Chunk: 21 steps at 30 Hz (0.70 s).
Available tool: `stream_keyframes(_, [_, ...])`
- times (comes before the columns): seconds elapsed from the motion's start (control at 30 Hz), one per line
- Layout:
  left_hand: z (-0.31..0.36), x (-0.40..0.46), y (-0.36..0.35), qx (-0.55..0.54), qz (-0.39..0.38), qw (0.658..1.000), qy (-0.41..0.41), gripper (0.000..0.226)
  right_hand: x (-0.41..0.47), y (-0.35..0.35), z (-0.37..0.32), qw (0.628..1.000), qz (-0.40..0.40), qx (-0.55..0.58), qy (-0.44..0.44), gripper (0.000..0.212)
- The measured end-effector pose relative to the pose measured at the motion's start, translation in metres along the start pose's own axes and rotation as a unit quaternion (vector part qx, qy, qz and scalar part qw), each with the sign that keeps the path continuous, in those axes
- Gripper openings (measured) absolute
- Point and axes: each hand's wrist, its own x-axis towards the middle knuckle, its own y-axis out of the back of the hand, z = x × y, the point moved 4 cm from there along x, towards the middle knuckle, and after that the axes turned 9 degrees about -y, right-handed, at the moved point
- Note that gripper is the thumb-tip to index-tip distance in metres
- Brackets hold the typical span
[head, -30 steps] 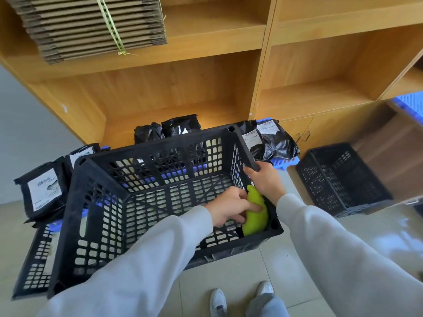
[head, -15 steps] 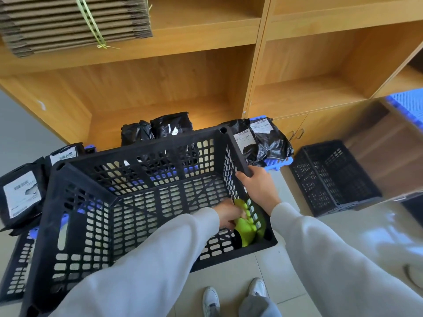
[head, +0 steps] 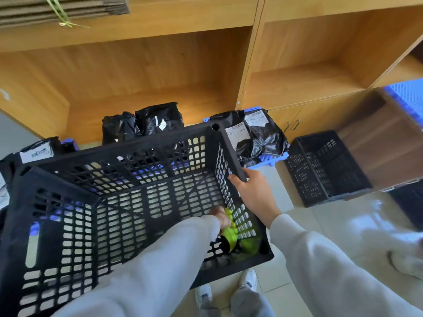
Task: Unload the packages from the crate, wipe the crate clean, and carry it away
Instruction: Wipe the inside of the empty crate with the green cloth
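In the head view, we are gripping the black crate's right rim with our right hand, its long axis running left-right across the frame centre. Our left hand, mostly hidden by the sleeve, is pinching a green cloth in the lower-right inside corner.

- white shipping labels with barcodes on black packages: print too small, unreadable
- no other legible text
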Motion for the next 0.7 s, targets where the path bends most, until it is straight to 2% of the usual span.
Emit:
stream_keyframes(0.13, [0.002, 0.004, -0.002, 0.021, 0.01, 1.0, 0.02, 0.062, 0.003, -0.001, 0.0, 1.0, -0.019, -0.001, 0.0, 0.02])
stream_keyframes(0.27, [0.003, -0.008, -0.001, -0.024, 0.007, 1.0, 0.014, 0.067, 0.002, -0.002, -0.002, 1.0, -0.024, 0.01, 0.017, 0.024])
stream_keyframes(0.47, [0.011, -0.024, 0.004, -0.055, 0.004, 0.998, -0.01, 0.054, -0.001, 0.0, -0.005, 0.999, -0.021, -0.003, 0.03, 0.021])
stream_keyframes(0.53, [0.016, -0.032, 0.006, -0.072, -0.003, 0.997, -0.018, 0.041, -0.001, 0.001, -0.007, 0.999, -0.021, -0.006, 0.038, 0.022])
stream_keyframes(0.6, [0.021, -0.046, 0.008, -0.117, -0.015, 0.993, -0.019, 0.009, -0.002, 0.001, -0.008, 0.999, -0.017, -0.012, 0.041, 0.025])
stream_keyframes(0.63, [0.023, -0.054, 0.012, -0.129, -0.009, 0.991, -0.022, 0.007, -0.003, 0.002, -0.009, 0.999, -0.017, -0.011, 0.039, 0.026])
stream_keyframes(0.7, [0.027, -0.063, 0.019, -0.146, 0.007, 0.988, -0.05, 0.028, -0.005, 0.002, -0.01, 0.999, -0.026, -0.01, 0.028, 0.023])
